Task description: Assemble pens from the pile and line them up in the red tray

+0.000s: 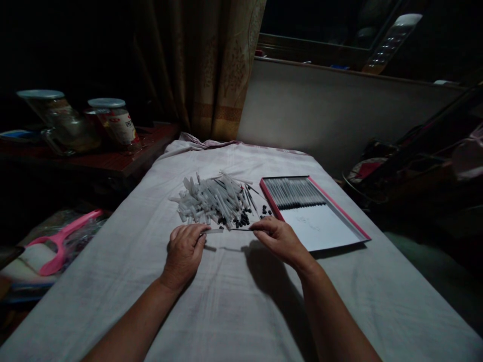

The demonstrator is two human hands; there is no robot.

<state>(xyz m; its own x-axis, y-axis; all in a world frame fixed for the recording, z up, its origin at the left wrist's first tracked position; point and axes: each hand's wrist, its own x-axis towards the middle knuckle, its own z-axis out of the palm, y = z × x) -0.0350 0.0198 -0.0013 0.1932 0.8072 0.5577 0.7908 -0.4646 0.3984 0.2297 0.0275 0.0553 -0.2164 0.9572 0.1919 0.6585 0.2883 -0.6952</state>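
My left hand (pixel 184 254) is closed around a clear pen barrel (pixel 216 231), its free end pointing right. Between the fingertips of my right hand (pixel 278 237) is a thin dark pen refill (pixel 241 230), its tip directed at the barrel. The tip and the barrel's end lie close together; whether they touch I cannot tell. Just beyond my hands lies a heap of translucent pen parts (pixel 211 198), with small black plugs (pixel 242 219) at its near edge and several dark refills (pixel 249 197) on its right side.
A shallow red-edged box (pixel 269 197) at the right holds a row of pens (pixel 296 192) side by side. White cloth (pixel 222 317) covers the table. Left stand lidded jars (pixel 118 123) on a brown cabinet (pixel 151 146); below is a pink plastic object (pixel 60 246). A curtain (pixel 211 65) hangs behind.
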